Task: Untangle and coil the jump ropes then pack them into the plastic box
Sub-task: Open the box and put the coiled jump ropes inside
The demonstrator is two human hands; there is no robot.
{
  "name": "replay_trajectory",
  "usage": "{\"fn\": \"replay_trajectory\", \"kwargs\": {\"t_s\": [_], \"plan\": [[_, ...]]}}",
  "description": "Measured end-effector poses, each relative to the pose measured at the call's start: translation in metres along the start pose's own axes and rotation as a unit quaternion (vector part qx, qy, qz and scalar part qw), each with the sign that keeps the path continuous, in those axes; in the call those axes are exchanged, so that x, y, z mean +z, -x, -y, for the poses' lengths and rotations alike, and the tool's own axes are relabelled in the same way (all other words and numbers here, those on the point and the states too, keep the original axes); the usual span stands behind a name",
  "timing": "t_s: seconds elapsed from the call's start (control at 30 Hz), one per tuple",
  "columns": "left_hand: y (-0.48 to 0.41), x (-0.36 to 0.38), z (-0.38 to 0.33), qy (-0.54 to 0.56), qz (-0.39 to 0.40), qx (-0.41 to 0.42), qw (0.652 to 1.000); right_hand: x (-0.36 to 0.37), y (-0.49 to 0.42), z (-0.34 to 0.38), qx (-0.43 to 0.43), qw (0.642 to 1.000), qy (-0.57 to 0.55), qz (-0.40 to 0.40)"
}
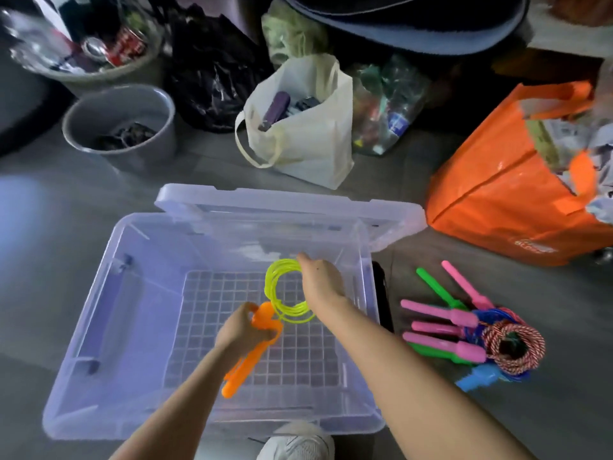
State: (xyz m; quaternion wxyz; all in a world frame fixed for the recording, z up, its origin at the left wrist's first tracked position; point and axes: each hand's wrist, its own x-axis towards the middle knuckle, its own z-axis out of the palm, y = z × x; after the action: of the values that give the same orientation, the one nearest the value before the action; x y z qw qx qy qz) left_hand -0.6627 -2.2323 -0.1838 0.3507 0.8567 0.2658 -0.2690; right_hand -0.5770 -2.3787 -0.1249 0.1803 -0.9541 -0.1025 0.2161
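Two orange handles (252,360) lie gripped together in our left hand (238,330), fingers curled round them, over the open plastic box (99,313). Just beyond, our right hand (321,283) pinches the yellow-green coil (285,293) at its far edge. We judge the cord light and springy: we should hold loops and handles together, or it unwinds.

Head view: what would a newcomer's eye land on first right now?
The neon yellow rope coil, held over the open clear plastic box at centre: the right hand holds the coil, the left hand grips its orange handles. Then the pile of pink- and green-handled ropes on the floor right of the box, and the orange bag behind.
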Motion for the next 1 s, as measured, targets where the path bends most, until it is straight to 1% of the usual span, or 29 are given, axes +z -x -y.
{"fn": "replay_trajectory", "kwargs": {"t_s": [0.07, 0.13, 0.17, 0.2, 0.27, 0.33, 0.37, 0.4, 0.47, 0.53, 0.6, 0.63, 0.7, 0.73, 0.8, 0.87, 0.93, 1.0], "plan": [[-0.014, 0.01, 0.01, 0.018, 0.031, -0.012, 0.999, 0.024, -0.014, -0.005, 0.036, 0.999, -0.016, 0.02], [-0.021, 0.021, 0.012, 0.044, 0.066, -0.033, 0.996, 0.043, -0.028, -0.012, 0.061, 0.998, -0.001, 0.029], [-0.027, 0.028, 0.013, 0.063, 0.093, -0.047, 0.993, 0.046, -0.03, -0.014, 0.048, 0.998, 0.023, 0.036], [-0.031, 0.034, 0.012, 0.097, 0.126, -0.066, 0.985, 0.051, -0.034, -0.018, 0.047, 0.998, 0.03, 0.03], [-0.037, 0.045, 0.011, 0.154, 0.177, -0.106, 0.966, 0.059, -0.04, -0.021, 0.05, 0.996, 0.055, 0.048], [-0.038, 0.048, 0.003, 0.143, 0.214, -0.136, 0.957, 0.063, -0.041, -0.02, 0.08, 0.991, 0.071, 0.077], [-0.037, 0.047, -0.001, 0.128, 0.221, -0.152, 0.955, 0.063, -0.039, -0.017, 0.076, 0.99, 0.094, 0.072], [-0.035, 0.043, -0.005, 0.1, 0.215, -0.164, 0.958, 0.063, -0.038, -0.016, 0.075, 0.989, 0.101, 0.075], [-0.033, 0.036, -0.011, 0.038, 0.168, -0.16, 0.972, 0.06, -0.035, -0.012, 0.094, 0.991, 0.069, 0.069], [-0.029, 0.026, -0.02, -0.003, 0.102, -0.124, 0.987, 0.039, -0.021, -0.003, 0.069, 0.997, 0.013, 0.04], [-0.015, 0.016, -0.034, 0.013, 0.023, -0.085, 0.996, 0.008, 0.007, -0.002, -0.007, 0.997, -0.065, -0.031], [-0.003, 0.01, -0.045, 0.032, -0.019, -0.056, 0.998, -0.01, 0.028, -0.005, -0.049, 0.989, -0.106, -0.091], [0.027, 0.001, -0.072, 0.085, -0.106, 0.019, 0.991, -0.045, 0.073, -0.025, -0.111, 0.955, -0.152, -0.23], [0.044, -0.001, -0.087, 0.113, -0.144, 0.066, 0.981, -0.058, 0.095, -0.042, -0.112, 0.938, -0.157, -0.287], [0.081, 0.0, -0.118, 0.165, -0.193, 0.165, 0.953, -0.075, 0.132, -0.087, -0.056, 0.919, -0.19, -0.342], [0.109, 0.012, -0.149, 0.177, -0.207, 0.261, 0.926, -0.077, 0.16, -0.141, 0.041, 0.909, -0.198, -0.365], [0.125, 0.038, -0.176, 0.129, -0.193, 0.355, 0.906, -0.064, 0.18, -0.196, 0.161, 0.896, -0.197, -0.363], [0.128, 0.072, -0.201, 0.069, -0.135, 0.421, 0.894, -0.046, 0.191, -0.245, 0.267, 0.877, -0.192, -0.35]]}}
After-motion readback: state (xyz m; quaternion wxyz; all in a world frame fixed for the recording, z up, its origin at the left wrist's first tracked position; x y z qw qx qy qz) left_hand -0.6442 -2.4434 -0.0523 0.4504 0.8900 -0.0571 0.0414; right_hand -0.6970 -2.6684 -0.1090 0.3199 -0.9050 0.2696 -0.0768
